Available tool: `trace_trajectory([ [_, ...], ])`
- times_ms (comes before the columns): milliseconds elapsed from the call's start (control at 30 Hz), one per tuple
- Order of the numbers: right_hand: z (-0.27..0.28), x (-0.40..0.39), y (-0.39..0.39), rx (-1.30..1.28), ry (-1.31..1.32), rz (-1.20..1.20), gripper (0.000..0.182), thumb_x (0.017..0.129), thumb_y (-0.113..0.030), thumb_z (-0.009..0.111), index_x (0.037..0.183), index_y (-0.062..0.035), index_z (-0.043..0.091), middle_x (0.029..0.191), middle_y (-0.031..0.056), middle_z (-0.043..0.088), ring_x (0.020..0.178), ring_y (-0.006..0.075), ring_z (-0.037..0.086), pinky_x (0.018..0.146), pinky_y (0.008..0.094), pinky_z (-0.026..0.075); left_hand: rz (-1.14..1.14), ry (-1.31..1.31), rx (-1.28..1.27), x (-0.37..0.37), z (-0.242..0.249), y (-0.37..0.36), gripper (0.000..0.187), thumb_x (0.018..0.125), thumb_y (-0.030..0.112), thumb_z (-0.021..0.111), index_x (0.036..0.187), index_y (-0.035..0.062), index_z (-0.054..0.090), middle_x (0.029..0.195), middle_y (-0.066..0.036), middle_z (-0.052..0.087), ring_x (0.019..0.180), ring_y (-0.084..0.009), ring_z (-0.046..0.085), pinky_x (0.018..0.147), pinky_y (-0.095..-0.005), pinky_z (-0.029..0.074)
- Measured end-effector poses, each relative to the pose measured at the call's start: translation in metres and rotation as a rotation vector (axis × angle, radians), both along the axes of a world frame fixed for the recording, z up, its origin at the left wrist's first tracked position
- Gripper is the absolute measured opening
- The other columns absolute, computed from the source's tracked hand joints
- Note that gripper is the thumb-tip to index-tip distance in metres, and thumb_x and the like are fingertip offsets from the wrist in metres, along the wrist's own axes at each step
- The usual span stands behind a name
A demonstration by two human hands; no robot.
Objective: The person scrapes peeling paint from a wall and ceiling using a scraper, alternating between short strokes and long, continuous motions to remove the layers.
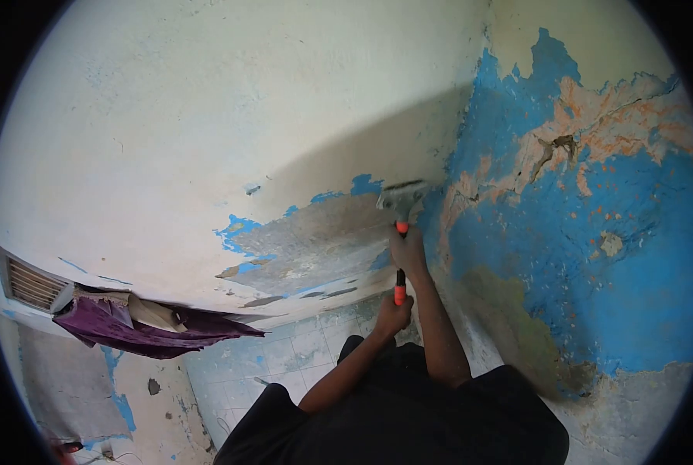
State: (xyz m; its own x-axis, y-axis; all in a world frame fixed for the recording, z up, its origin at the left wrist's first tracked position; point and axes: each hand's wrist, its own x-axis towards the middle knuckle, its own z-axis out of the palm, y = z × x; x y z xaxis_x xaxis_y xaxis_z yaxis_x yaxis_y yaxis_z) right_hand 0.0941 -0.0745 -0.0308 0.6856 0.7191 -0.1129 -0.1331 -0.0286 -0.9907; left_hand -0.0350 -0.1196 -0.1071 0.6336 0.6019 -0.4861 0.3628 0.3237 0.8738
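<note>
A long-handled scraper (pixel 401 203) with a wide metal head and a black and orange handle stands against the wall near the corner. My right hand (pixel 408 252) is wrapped round the upper handle just below the head. Lower down, my left hand (pixel 394 316) is closed round the bottom end of the handle. The scraper's blade is at the cream paint (pixel 315 116), beside a bare grey patch (pixel 308 240) edged with blue flakes.
To the right is a wall of blue paint (pixel 641 256) with a cracked, exposed plaster band (pixel 594 124). A purple cloth (pixel 145 329) hangs by a vent (pixel 32 283) at the left. Below lies a tiled floor (pixel 284 353) with debris.
</note>
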Motion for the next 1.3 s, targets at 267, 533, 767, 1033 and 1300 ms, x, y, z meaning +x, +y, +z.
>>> trace_trajectory([
  [267,-0.012,-0.002,-0.008,-0.100,0.116,0.004,0.028,0.085,-0.020,0.056,0.064,-0.0025,0.048,0.047,0.0017,0.044,0.035,0.0136,0.045,0.034,0.0303,0.034,-0.019,0.042,-0.060,-0.011,0.023,-0.013,0.030,0.082,0.023,0.055,0.062,0.0024,0.049,0.050,-0.004,0.049,0.040,-0.0144,0.049,0.039,-0.0306,0.038],
  [533,-0.011,-0.007,0.008,-0.071,0.128,0.001,0.031,0.087,-0.019,0.054,0.061,-0.0050,0.044,0.043,0.0025,0.041,0.029,0.0135,0.040,0.029,0.0299,0.030,0.008,0.077,0.018,-0.011,0.012,0.001,0.030,0.083,0.023,0.054,0.062,0.0018,0.049,0.049,-0.005,0.050,0.040,-0.0140,0.049,0.040,-0.0310,0.038],
  [767,-0.032,-0.018,0.001,-0.086,0.143,0.049,0.030,0.087,-0.020,0.054,0.063,-0.0037,0.045,0.044,0.0015,0.042,0.033,0.0135,0.045,0.032,0.0296,0.033,0.019,0.075,0.051,-0.023,-0.017,-0.007,0.030,0.083,0.024,0.054,0.063,0.0012,0.051,0.049,-0.005,0.050,0.041,-0.0143,0.050,0.041,-0.0322,0.038],
  [1033,-0.028,-0.026,0.004,0.000,0.228,0.027,0.033,0.087,-0.019,0.053,0.059,-0.0063,0.043,0.039,0.0004,0.035,0.026,0.0120,0.035,0.028,0.0284,0.029,0.007,0.088,0.061,-0.033,-0.007,-0.004,0.030,0.082,0.024,0.056,0.063,0.0007,0.051,0.051,-0.005,0.051,0.043,-0.0145,0.051,0.042,-0.0320,0.039],
  [1300,-0.005,-0.020,0.004,0.027,0.312,0.074,0.034,0.087,-0.019,0.054,0.058,-0.0076,0.042,0.039,-0.0005,0.034,0.027,0.0115,0.033,0.028,0.0282,0.027,-0.007,0.100,0.074,-0.034,0.003,0.006,0.031,0.082,0.025,0.056,0.062,0.0004,0.052,0.050,-0.005,0.051,0.043,-0.0145,0.051,0.042,-0.0319,0.039],
])
